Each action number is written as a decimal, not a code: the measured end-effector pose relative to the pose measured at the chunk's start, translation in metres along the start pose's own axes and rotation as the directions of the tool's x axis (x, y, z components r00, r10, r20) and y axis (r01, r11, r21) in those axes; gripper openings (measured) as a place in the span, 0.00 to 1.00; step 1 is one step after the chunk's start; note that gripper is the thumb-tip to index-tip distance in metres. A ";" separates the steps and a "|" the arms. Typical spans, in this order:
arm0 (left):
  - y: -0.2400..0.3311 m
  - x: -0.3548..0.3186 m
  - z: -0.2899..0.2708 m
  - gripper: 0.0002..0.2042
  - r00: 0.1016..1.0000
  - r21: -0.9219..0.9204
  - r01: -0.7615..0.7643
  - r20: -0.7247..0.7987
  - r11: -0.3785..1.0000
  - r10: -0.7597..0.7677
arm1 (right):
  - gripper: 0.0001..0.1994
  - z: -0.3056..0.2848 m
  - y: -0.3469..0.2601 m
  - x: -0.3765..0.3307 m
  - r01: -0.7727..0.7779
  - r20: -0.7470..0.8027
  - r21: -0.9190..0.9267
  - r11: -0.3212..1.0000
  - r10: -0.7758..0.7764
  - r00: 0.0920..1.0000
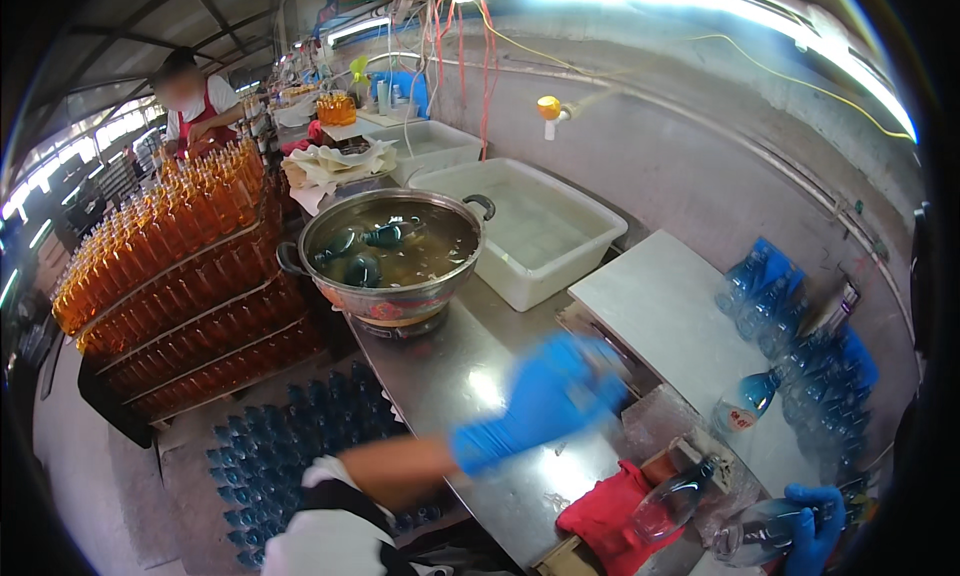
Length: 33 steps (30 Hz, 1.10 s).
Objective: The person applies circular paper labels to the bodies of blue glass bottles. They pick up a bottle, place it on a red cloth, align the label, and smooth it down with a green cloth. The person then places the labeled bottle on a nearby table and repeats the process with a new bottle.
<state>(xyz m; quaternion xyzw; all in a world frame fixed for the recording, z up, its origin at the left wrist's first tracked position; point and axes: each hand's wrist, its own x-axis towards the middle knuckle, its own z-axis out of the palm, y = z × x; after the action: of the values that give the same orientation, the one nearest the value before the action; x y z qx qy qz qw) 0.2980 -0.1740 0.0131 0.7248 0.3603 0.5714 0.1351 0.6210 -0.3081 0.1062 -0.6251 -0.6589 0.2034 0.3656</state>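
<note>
My left hand, in a blue glove, is smeared by motion over the steel table; its fingers and anything in them cannot be made out. At the lower right my right hand, also blue-gloved, has its fingers wrapped round a clear bluish glass bottle lying on its side. Beside that bottle, another glass bottle leans on a red cloth. Farther back, a bottle with red markings lies tilted on the white board.
A two-handled metal pot holds murky liquid and several bottles. Behind it stands a white plastic tub. Many bluish bottles line the right and the floor. Stacked amber bottles rise at left, near a person in a red apron.
</note>
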 end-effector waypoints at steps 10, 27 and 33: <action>-0.253 0.109 -0.285 0.37 0.700 0.898 0.129 0.219 0.421 -0.680 | 0.08 0.083 -0.084 0.072 0.092 -0.017 0.280 0.955 -0.091 0.996; -0.240 0.127 -0.300 0.41 0.850 0.676 0.449 -0.123 0.584 -0.512 | 0.15 0.353 -0.189 0.287 0.207 0.097 0.622 0.755 -0.337 0.936; -0.201 0.108 -0.318 0.29 0.927 0.334 0.360 -0.230 0.871 -0.295 | 0.16 0.446 -0.206 0.311 0.278 0.213 0.381 0.882 -0.376 0.902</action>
<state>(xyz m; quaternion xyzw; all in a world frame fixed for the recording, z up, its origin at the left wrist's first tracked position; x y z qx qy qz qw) -0.0609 -0.0281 0.0693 0.6133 0.5896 0.5223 0.0595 0.1687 0.0508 0.0364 -0.3952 -0.7555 0.3356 0.4005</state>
